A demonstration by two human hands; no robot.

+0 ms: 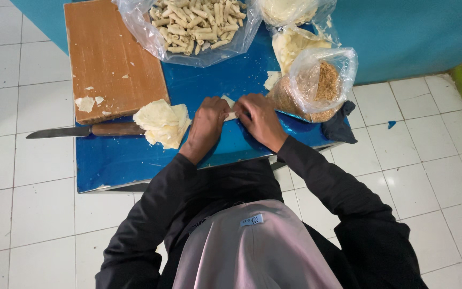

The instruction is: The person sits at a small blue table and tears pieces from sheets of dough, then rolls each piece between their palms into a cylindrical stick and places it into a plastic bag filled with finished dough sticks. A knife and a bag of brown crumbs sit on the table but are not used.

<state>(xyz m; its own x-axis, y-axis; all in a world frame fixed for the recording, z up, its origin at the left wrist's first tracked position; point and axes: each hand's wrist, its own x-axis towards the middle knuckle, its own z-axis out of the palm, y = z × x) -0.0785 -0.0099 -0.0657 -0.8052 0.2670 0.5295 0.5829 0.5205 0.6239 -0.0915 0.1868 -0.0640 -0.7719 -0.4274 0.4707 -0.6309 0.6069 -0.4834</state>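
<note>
Together at mid-table: left hand (206, 124) and right hand (260, 120), both with fingers curled onto one pale wrapper piece (230, 108) on the blue table (124, 160).
Left: wrapper stack (162, 123), knife (84, 130), wooden board (110, 56).
Far: bag of rolls (196, 24).
Right: bag of brown crumbs (316, 85).

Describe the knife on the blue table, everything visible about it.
The knife lies flat along the left part of the blue table, its brown wooden handle toward the stack of pale wrapper sheets, and its dull grey blade pointing left, tip overhanging the table edge above the white tiled floor. It sits just in front of the wooden cutting board. Neither hand touches it.
</note>
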